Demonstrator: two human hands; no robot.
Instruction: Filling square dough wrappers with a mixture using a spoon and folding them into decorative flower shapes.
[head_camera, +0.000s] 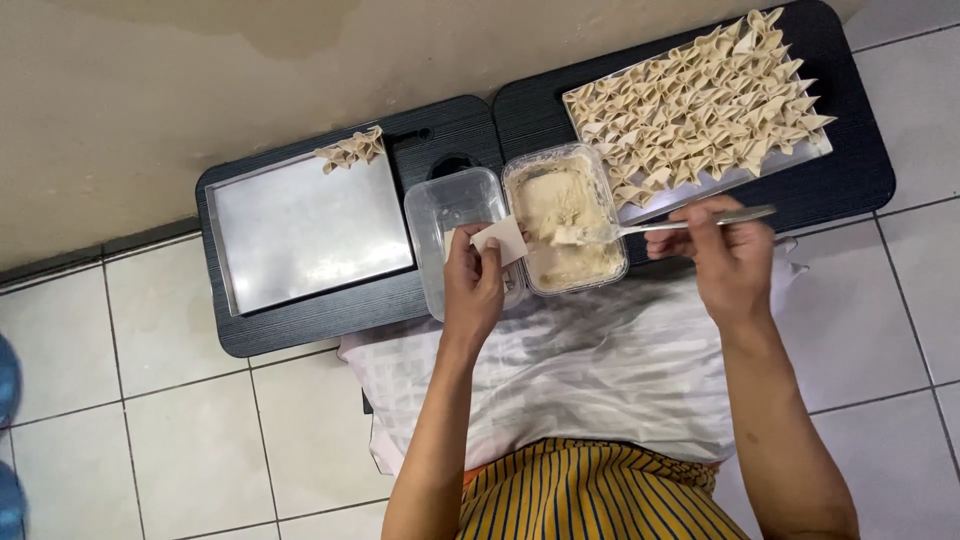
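Left hand (472, 285) pinches a wrapper (499, 240); right hand (728, 262) grips a spoon (660, 226) scooping filling (565, 225); folded dumplings (700, 100) at one o'clock.

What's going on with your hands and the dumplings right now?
Left hand holds a square wrapper. Right hand holds a spoon, its tip in the tub of filling. Nothing blocking.
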